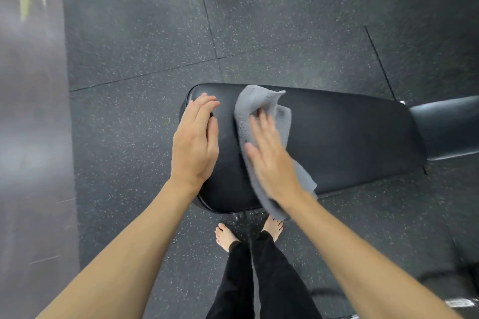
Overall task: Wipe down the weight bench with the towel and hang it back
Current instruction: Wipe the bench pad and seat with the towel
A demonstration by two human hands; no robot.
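The black padded weight bench (344,134) lies across the middle of the head view, its rounded end at the left. A grey towel (259,103) is spread on the pad near that end. My right hand (272,160) presses flat on the towel with fingers stretched out; the towel's lower edge hangs over the bench's near side under my wrist. My left hand (195,142) rests flat on the bare pad at the bench's left end, fingers together, holding nothing. The hands are blurred by motion.
A second black pad (448,127) adjoins the bench at the right. Speckled dark rubber floor tiles (145,41) surround it. My bare feet (225,237) stand just in front of the bench. A greyish strip of floor (31,137) runs along the left edge.
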